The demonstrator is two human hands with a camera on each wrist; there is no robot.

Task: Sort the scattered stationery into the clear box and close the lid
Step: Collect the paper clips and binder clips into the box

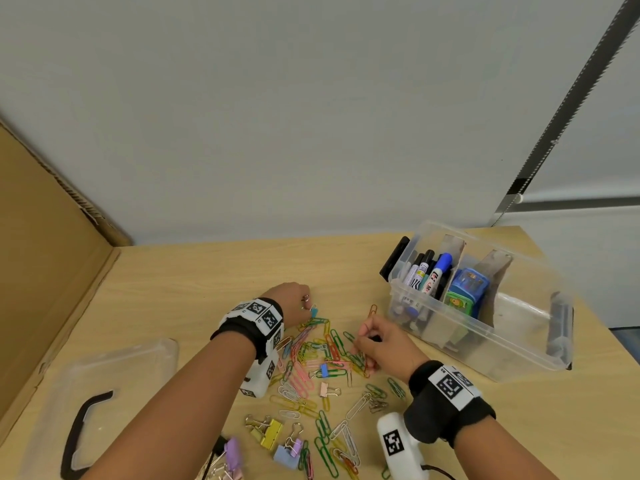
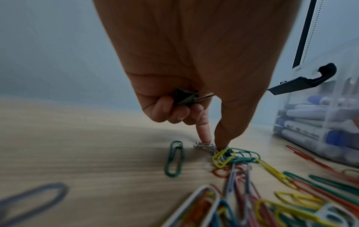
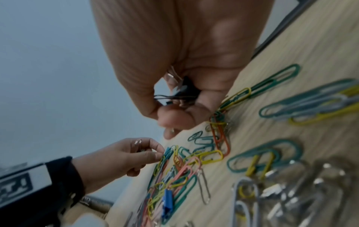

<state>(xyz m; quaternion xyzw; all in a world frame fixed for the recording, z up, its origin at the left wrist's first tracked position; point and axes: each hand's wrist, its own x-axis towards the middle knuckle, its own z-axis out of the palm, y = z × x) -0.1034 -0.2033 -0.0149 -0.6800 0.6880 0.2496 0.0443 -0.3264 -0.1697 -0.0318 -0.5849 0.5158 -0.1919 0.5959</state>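
Left hand point(image 1: 290, 299) knuckles up, curled fingers holding a dark binder clip point(image 2: 185, 97), forefinger and thumb pinching a small clip on the table point(image 1: 180, 282), right hand point(image 1: 384, 344) gripping a black clip point(image 3: 186, 90) over the paper clips point(image 1: 311, 355), clear box point(image 1: 519, 344) open at right, lid point(image 1: 114, 379) lying left.

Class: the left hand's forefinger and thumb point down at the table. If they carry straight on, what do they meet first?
Probably the small teal binder clip under the left hand, at the edge of the paper-clip pile; depth is unclear.

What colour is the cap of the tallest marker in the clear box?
Blue cap; the head view shows it best.
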